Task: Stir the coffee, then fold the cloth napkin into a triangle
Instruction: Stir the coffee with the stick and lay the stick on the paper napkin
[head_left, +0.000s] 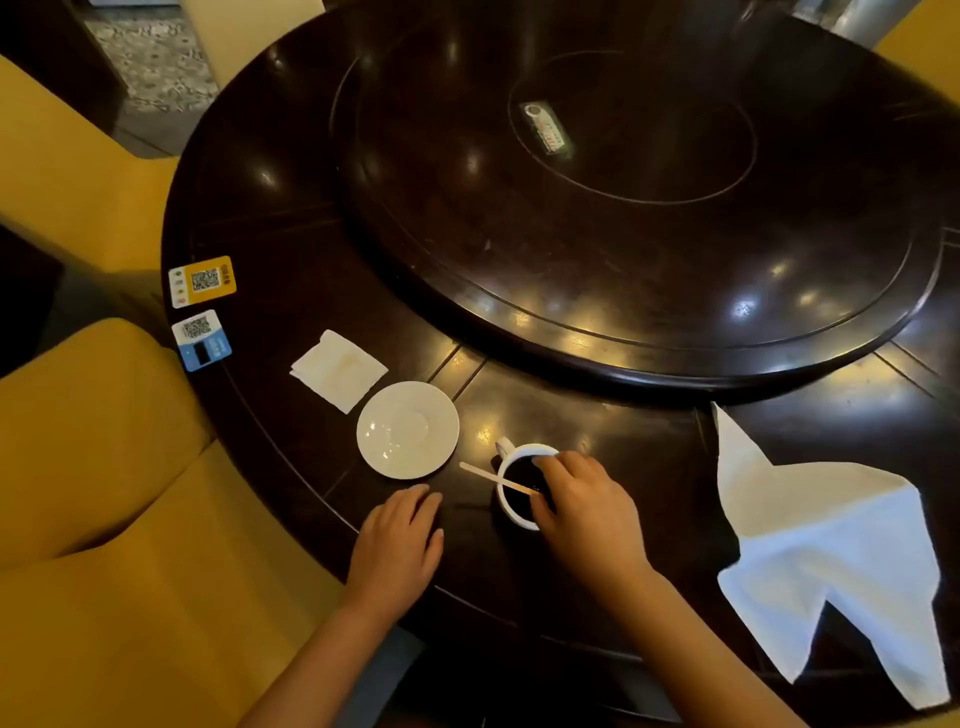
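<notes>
A white cup (511, 457) of dark coffee stands on the dark round table (291, 270), near its front edge. A thin wooden stir stick (483, 475) lies across the cup's rim, one end in the coffee. My right hand (582, 504) reaches over the cup's right side and pinches the stick's end. My left hand (400, 535) rests flat on the table to the left of the cup, fingers spread, holding nothing. A white cloth napkin (831, 540) lies loosely rumpled at the right, partly over the table edge.
An empty white saucer (408, 428) sits left of the cup, with a folded paper napkin (337, 371) beyond it. Two QR code cards (202, 280) lie at the left edge. A large turntable (623, 208) fills the table's centre. Yellow chairs (104, 493) surround the table.
</notes>
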